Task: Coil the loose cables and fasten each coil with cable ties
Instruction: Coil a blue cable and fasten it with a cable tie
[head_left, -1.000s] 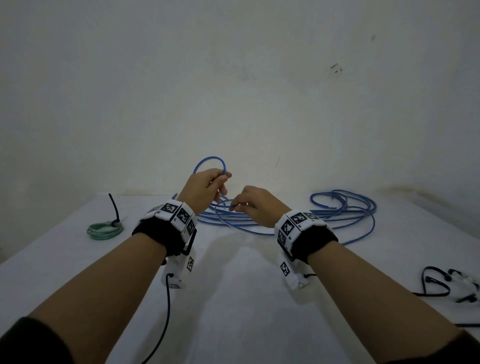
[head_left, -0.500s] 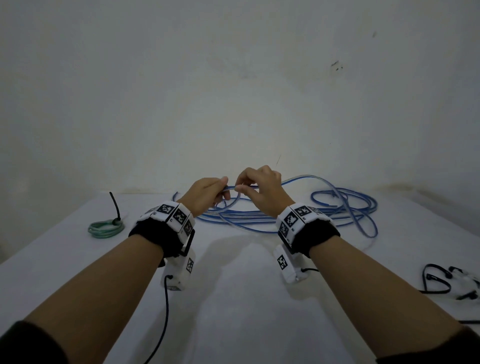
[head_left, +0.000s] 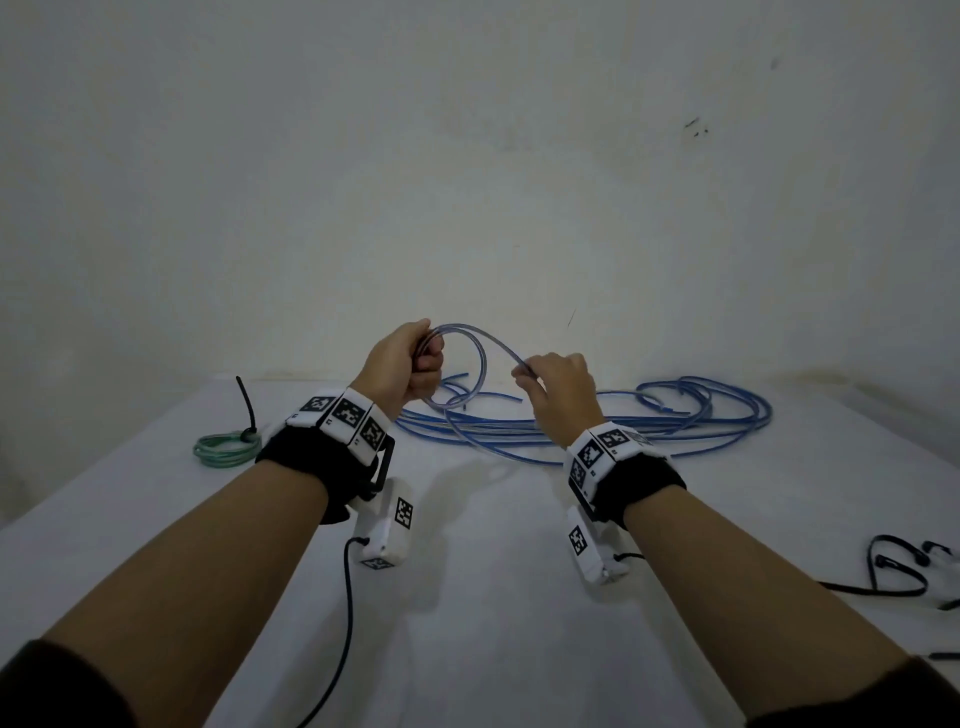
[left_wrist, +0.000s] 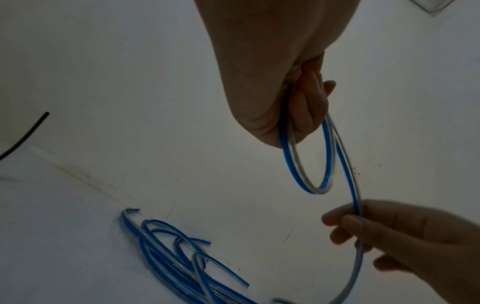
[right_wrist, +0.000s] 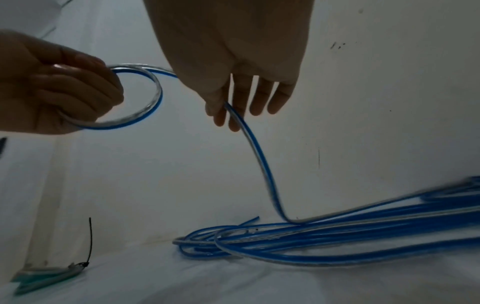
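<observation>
Broadly, a white worktop (head_left: 493, 597) runs to a pale wall. Across its far middle and right sprawls the loose blue cable (head_left: 675, 436). Above that heap, the left hand (head_left: 402, 366) is fisted around one small loop of the cable, while the right hand (head_left: 561, 387), just right of it, pinches the strand leading down to the heap, other fingers relaxed. Far left lies a green coil (head_left: 226, 449) fastened with a black cable tie (head_left: 247, 402). Spare black ties (head_left: 898, 571) lie near right.
</observation>
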